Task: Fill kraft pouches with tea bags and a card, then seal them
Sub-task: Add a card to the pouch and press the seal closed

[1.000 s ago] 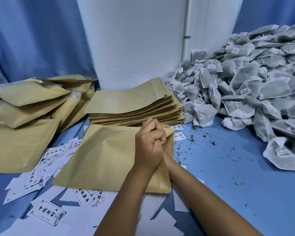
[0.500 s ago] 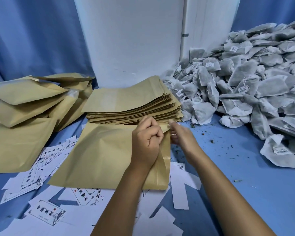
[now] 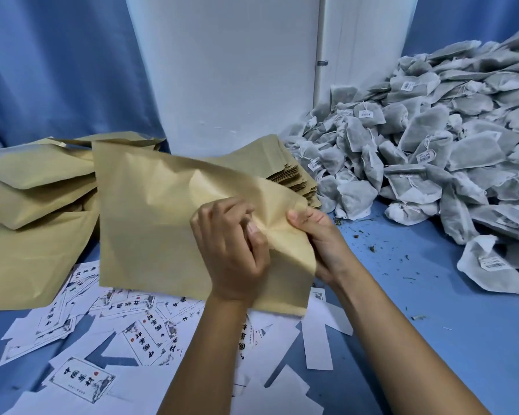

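Both hands pinch kraft pouch (image 3: 150, 217) at its right end: left hand (image 3: 231, 253) on front wall, right hand (image 3: 318, 235) behind. Tea bags (image 3: 432, 151) lie right, nearer right hand.

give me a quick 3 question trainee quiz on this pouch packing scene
1. True or false: both hands, left and right, pinch the kraft pouch.
2. Which side holds the tea bag pile? A) person's left B) person's right
3. Fill in: printed cards lie on the blue ___.

Key: 1 true; 2 B; 3 table
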{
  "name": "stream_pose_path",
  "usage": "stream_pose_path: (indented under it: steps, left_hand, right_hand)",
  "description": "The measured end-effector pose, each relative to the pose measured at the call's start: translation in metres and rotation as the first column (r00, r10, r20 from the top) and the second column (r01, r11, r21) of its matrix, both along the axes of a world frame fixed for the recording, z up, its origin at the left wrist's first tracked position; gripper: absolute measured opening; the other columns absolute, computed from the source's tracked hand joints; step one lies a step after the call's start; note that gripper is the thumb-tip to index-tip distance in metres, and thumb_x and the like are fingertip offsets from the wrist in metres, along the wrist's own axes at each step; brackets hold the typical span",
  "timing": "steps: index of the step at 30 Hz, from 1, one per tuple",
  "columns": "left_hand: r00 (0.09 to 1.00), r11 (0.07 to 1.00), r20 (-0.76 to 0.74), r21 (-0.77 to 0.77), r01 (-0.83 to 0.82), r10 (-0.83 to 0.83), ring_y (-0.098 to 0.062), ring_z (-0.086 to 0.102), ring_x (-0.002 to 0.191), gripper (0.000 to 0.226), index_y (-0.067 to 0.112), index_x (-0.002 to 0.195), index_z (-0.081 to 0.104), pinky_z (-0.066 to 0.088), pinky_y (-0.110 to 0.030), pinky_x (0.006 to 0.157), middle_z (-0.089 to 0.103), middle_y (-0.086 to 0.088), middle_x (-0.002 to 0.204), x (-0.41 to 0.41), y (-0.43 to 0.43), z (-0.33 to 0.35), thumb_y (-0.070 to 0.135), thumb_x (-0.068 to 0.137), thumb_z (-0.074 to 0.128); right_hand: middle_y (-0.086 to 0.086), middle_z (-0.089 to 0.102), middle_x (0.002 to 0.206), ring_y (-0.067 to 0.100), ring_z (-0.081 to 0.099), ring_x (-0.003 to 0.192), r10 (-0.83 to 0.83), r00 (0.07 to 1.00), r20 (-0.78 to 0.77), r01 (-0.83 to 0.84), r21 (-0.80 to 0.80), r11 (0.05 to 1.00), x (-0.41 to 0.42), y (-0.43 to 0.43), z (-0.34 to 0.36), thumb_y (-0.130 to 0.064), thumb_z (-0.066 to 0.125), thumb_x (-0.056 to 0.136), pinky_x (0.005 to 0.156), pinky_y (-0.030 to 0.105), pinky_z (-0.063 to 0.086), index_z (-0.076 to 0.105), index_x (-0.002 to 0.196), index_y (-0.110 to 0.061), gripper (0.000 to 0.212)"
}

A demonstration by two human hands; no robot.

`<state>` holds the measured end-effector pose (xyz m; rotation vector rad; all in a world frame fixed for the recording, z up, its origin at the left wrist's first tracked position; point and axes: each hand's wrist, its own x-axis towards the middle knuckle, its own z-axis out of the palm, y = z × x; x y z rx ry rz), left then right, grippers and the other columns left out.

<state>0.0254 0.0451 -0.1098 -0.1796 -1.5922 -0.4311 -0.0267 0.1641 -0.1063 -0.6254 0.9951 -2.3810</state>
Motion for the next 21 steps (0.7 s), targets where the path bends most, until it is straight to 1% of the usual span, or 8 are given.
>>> stream_pose_path:
  steps: [3, 6, 10, 12, 14, 17, 19, 21]
  left_hand:
    - [0.999, 0.997, -0.043, 0.073, -0.018, 0.022, -0.028, 0.046, 0.100, 0.024, 0.009, 0.108, 0.049, 0.039, -0.047, 0.087, 0.051, -0.006, 0.109, -0.001, -0.003, -0.001, 0.020, 0.088, 0.042]
    - [0.992, 0.939, 0.119, 0.333, -0.088, 0.051, -0.029, 0.042, 0.117, 0.045, 0.006, 0.126, 0.045, 0.039, -0.050, 0.097, 0.043, -0.011, 0.129, -0.009, -0.003, -0.004, 0.024, 0.086, 0.053]
    - [0.859, 0.596, 0.464, 0.760, -0.261, -0.216, -0.030, 0.035, 0.127, 0.079, 0.008, 0.143, 0.022, 0.030, -0.039, 0.104, 0.028, -0.014, 0.143, -0.019, -0.007, -0.007, 0.025, 0.081, 0.067]
    - [0.765, 0.327, 0.383, 0.915, -0.237, -0.518, -0.028, 0.046, 0.118, 0.083, 0.012, 0.144, 0.018, 0.041, -0.036, 0.095, 0.040, -0.010, 0.136, -0.020, -0.011, -0.010, 0.024, 0.082, 0.070]
    - [0.608, 0.100, 0.204, 0.975, -0.200, -0.767, -0.027, 0.061, 0.099, 0.064, 0.008, 0.134, 0.037, 0.051, -0.035, 0.079, 0.060, -0.009, 0.117, -0.019, -0.013, -0.012, 0.022, 0.083, 0.071]
    - [0.406, -0.159, -0.047, 0.956, -0.247, -0.913, -0.028, 0.067, 0.082, 0.029, 0.006, 0.109, 0.060, 0.056, -0.037, 0.063, 0.071, -0.013, 0.095, -0.019, -0.015, -0.018, 0.012, 0.082, 0.071]
    - [0.301, -0.241, -0.150, 0.925, -0.293, -0.942, -0.028, 0.068, 0.083, 0.024, 0.009, 0.105, 0.062, 0.056, -0.039, 0.056, 0.073, -0.013, 0.092, -0.017, -0.014, -0.018, 0.009, 0.082, 0.069]
    - [0.233, -0.238, -0.169, 0.919, -0.313, -0.958, -0.027, 0.069, 0.082, 0.020, 0.009, 0.103, 0.062, 0.057, -0.039, 0.056, 0.073, -0.012, 0.091, -0.016, -0.013, -0.018, 0.006, 0.083, 0.066]
  right_hand:
    - [0.010, 0.072, 0.081, 0.019, 0.069, 0.070, -0.103, 0.989, 0.103, 0.106, -0.022, 0.994, -0.006, 0.005, 0.003, -0.011, 0.057, 0.081, 0.066, 0.028, 0.059, 0.068, 0.091, -0.007, 0.016]
    - [0.011, 0.071, 0.091, 0.022, 0.067, 0.078, -0.257, 0.931, 0.261, 0.260, 0.023, 0.965, -0.013, 0.000, -0.007, -0.012, 0.056, 0.089, 0.071, 0.033, 0.057, 0.064, 0.102, -0.007, 0.016]
    - [0.012, 0.065, 0.085, 0.017, 0.067, 0.066, -0.340, 0.798, 0.498, 0.429, -0.073, 0.900, -0.020, -0.010, -0.019, -0.001, 0.048, 0.095, 0.058, 0.030, 0.059, 0.055, 0.098, -0.003, 0.007]
    - [0.013, 0.063, 0.088, 0.019, 0.064, 0.072, -0.354, 0.749, 0.561, 0.472, -0.075, 0.878, -0.022, -0.010, -0.023, 0.002, 0.048, 0.095, 0.060, 0.032, 0.060, 0.052, 0.097, -0.002, 0.006]
    - [0.014, 0.062, 0.092, 0.020, 0.063, 0.076, -0.355, 0.717, 0.600, 0.489, -0.070, 0.870, -0.026, -0.008, -0.027, 0.002, 0.049, 0.095, 0.056, 0.030, 0.059, 0.052, 0.100, 0.000, 0.007]
    - [0.014, 0.063, 0.095, 0.021, 0.067, 0.072, -0.330, 0.681, 0.654, 0.515, -0.108, 0.850, -0.030, -0.002, -0.028, 0.002, 0.052, 0.094, 0.058, 0.031, 0.059, 0.055, 0.106, 0.002, 0.013]
    - [0.014, 0.063, 0.092, 0.018, 0.069, 0.060, -0.327, 0.669, 0.667, 0.521, -0.108, 0.846, -0.033, 0.002, -0.026, 0.003, 0.051, 0.093, 0.058, 0.031, 0.059, 0.057, 0.097, 0.002, 0.006]
    - [0.015, 0.063, 0.090, 0.017, 0.069, 0.057, -0.314, 0.672, 0.670, 0.505, -0.106, 0.856, -0.032, 0.004, -0.024, 0.002, 0.051, 0.093, 0.057, 0.031, 0.059, 0.056, 0.094, 0.002, 0.005]
